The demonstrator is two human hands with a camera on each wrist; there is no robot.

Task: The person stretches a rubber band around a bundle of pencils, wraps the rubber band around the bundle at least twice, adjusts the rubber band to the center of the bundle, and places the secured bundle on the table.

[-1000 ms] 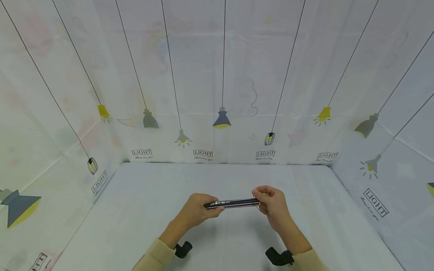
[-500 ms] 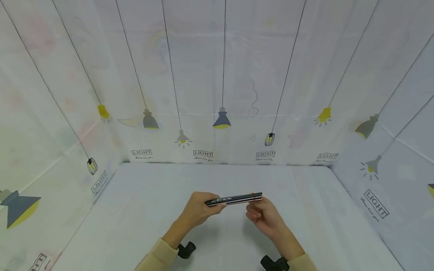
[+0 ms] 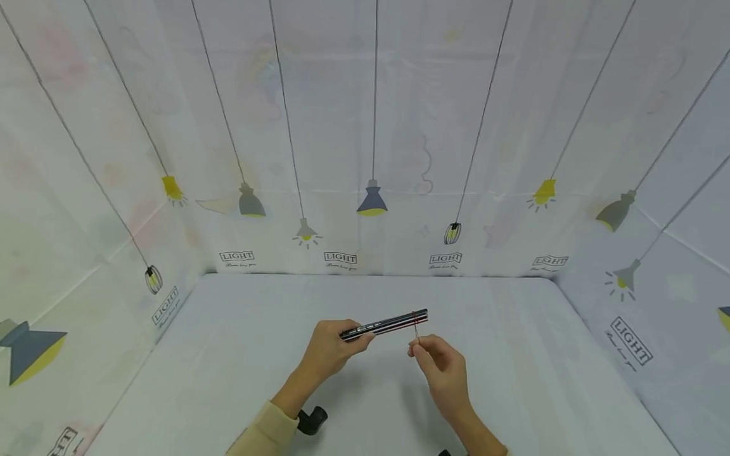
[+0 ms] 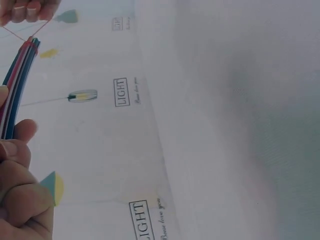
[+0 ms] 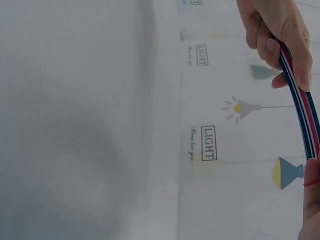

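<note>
A bundle of slim striped pencils [image 3: 390,325] is held above the table, its far end tilted up to the right. My left hand [image 3: 329,347] grips the near end between thumb and fingers. Around the far end runs a thin red rubber band [image 4: 33,36]. My right hand [image 3: 441,373] pinches a loop of that band and pulls it off to the near side of the bundle. In the left wrist view the band stretches in a V from the pencil ends to the right hand's fingers [image 4: 31,11]. A red strand crosses a right-hand finger [image 5: 312,183] in the right wrist view.
Beneath both hands lies a white-covered table [image 3: 256,310]. Pale cloth walls [image 3: 342,126] printed with hanging lamps enclose its back and sides. A black wrist mount [image 3: 312,420] sits at the left sleeve.
The pencils' far end has risen and shifted left. My right hand has moved from the bundle's end to below it, drawing the rubber band out into a taut loop.
</note>
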